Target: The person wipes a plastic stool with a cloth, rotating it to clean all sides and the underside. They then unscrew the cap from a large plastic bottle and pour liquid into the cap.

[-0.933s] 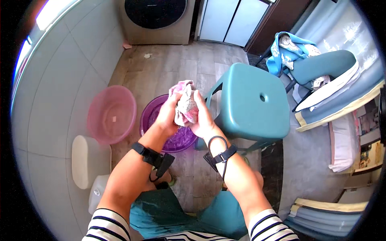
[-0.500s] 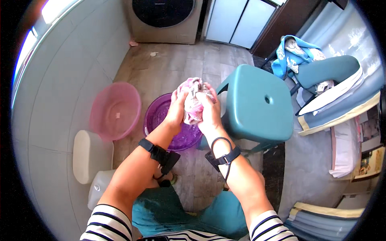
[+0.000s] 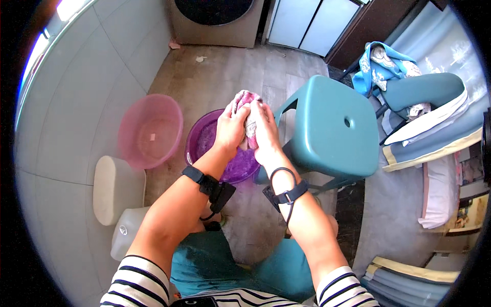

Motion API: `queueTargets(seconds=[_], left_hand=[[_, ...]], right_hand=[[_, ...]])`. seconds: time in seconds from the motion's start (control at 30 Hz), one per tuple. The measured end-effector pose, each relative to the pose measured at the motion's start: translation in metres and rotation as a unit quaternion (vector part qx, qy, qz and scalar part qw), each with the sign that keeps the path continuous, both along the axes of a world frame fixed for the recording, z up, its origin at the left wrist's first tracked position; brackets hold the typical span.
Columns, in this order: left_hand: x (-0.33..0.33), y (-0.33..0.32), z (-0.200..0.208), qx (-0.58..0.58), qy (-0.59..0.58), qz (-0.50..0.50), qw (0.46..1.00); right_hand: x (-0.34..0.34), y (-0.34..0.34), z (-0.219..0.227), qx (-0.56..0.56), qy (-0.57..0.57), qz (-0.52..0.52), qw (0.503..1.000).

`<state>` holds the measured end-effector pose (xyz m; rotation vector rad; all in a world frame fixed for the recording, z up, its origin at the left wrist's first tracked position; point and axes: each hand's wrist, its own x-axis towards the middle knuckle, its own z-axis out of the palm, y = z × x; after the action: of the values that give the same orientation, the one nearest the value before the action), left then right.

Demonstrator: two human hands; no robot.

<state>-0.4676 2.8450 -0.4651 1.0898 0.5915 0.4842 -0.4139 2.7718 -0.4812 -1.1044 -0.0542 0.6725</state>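
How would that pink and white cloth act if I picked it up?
The cloth is probably floppy, since it bunches up between the left hand and the right hand. It might be heavy for its size, because the purple basin beneath seems to hold water.

Pink and off-white mottle a cloth [image 3: 250, 131], while a basin [image 3: 202, 139] shows purple, a tub [image 3: 148, 117] pale pink and a stool [image 3: 335, 125] solid teal. Dark stripes band white sleeves [image 3: 139, 282]; trousers [image 3: 212, 263] are teal, the floor [image 3: 240, 66] grey-brown.
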Motion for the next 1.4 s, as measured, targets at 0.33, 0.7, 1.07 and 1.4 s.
queueTargets(seconds=[0.33,0.7,1.07,1.4], left_hand=[[0.018,-0.002,-0.027,-0.127,0.054,-0.05,0.989],[0.03,0.011,-0.046,-0.192,0.007,-0.045,0.98],[0.009,0.012,0.0,-0.225,-0.003,-0.102,0.969],[-0.001,-0.003,0.005,-0.269,-0.026,-0.181,0.946]], right_hand=[[0.0,-0.002,-0.015,-0.108,-0.174,-0.086,0.975],[0.001,-0.002,0.0,-0.098,-0.2,-0.076,0.972],[0.005,-0.011,0.003,-0.032,-0.174,0.008,0.984],[0.0,-0.001,0.007,-0.106,-0.275,-0.013,0.956]])
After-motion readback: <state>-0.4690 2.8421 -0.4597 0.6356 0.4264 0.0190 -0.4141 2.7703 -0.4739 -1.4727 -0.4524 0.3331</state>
